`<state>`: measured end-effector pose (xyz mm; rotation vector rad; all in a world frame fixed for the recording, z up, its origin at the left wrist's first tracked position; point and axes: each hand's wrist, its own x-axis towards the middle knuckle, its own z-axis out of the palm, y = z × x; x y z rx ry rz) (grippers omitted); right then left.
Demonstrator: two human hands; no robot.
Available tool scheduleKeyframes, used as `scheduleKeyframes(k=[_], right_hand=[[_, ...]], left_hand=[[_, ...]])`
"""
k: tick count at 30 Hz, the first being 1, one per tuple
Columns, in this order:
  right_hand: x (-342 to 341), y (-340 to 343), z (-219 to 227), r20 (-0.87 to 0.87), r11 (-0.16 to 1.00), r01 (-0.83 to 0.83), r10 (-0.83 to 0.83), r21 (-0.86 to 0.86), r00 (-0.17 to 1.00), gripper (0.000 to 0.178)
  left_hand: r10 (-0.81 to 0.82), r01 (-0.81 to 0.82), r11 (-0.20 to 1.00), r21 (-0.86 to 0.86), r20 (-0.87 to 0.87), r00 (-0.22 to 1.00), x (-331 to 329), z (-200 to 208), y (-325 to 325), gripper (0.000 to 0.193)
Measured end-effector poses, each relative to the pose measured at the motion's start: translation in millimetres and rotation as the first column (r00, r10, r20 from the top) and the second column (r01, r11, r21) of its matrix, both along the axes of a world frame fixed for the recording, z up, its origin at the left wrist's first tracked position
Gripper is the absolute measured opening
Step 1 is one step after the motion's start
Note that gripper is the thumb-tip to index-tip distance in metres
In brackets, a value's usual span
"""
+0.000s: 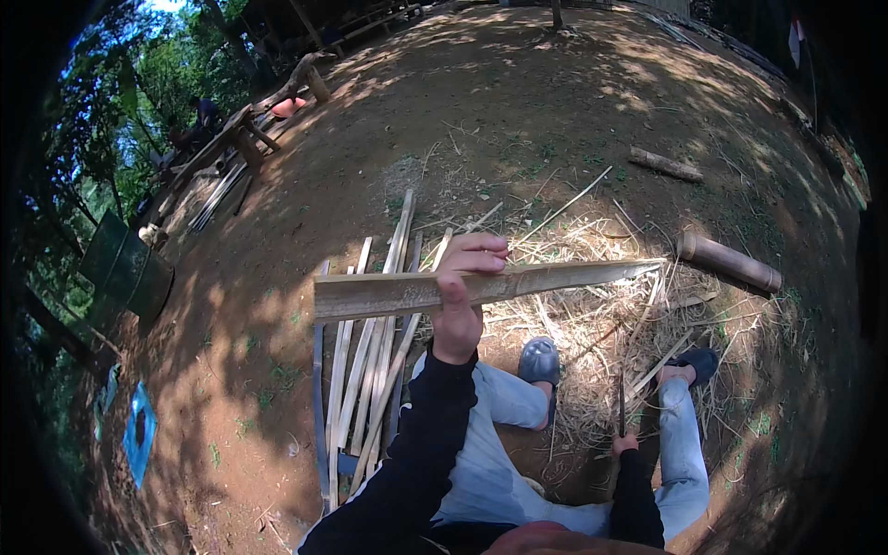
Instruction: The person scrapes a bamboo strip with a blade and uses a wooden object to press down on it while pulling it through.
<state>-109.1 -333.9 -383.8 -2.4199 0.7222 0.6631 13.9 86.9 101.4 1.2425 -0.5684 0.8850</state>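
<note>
My left hand is closed around a long, flat bamboo strip, thumb on the near side and fingers over the top. The strip lies crosswise in front of me, broad at its left end and narrowing to the right. Lower down, between my knees, my right hand grips a long knife, its thin dark blade pointing away from me. Blade and strip are apart. Below the strip, a heap of pale bamboo shavings covers the ground around my feet.
Several split bamboo slats lie side by side at my left. A bamboo section and a shorter log rest on the dirt to the right. Farther left are a green drum, a blue sheet and a rough wooden bench.
</note>
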Motion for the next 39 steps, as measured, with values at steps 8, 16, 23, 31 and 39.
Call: scheduleKeyframes(k=[8, 16, 23, 31, 39], right_hand=[[5.4, -14.1, 38.8, 0.027, 0.995, 0.07, -0.072, 0.07, 0.997, 0.047], [1.1, -0.6, 48.2, -0.096, 1.0, 0.011, -0.008, 0.023, 0.995, 0.046], [-0.8, 34.2, 57.1, -0.116, 0.989, 0.03, -0.014, 0.143, 0.993, 0.043], [-2.8, 37.8, 54.2, -0.16, 0.979, 0.104, -0.077, 0.173, 0.984, 0.041], [1.4, 30.7, 69.3, -0.162, 0.99, 0.039, -0.017, 0.137, 0.987, 0.045]], left_hand=[[-0.161, 0.08, 0.987, -0.14, -0.84, 0.518, 37.2, -83.4, -3.6, 0.042], [-0.01, 0.233, 0.969, 0.082, -0.93, 0.368, -7.3, -80.5, -10.8, 0.054], [-0.543, 0.751, 0.591, -0.294, -0.834, 0.101, -148.3, -159.2, -48.2, 0.088], [-0.809, 0.158, 0.382, -0.911, -0.412, -0.419, -211.1, -198.8, -94.1, 0.06], [-0.69, 0.094, 0.58, -0.809, -0.55, -0.47, -186.7, -182.0, -104.8, 0.04]])
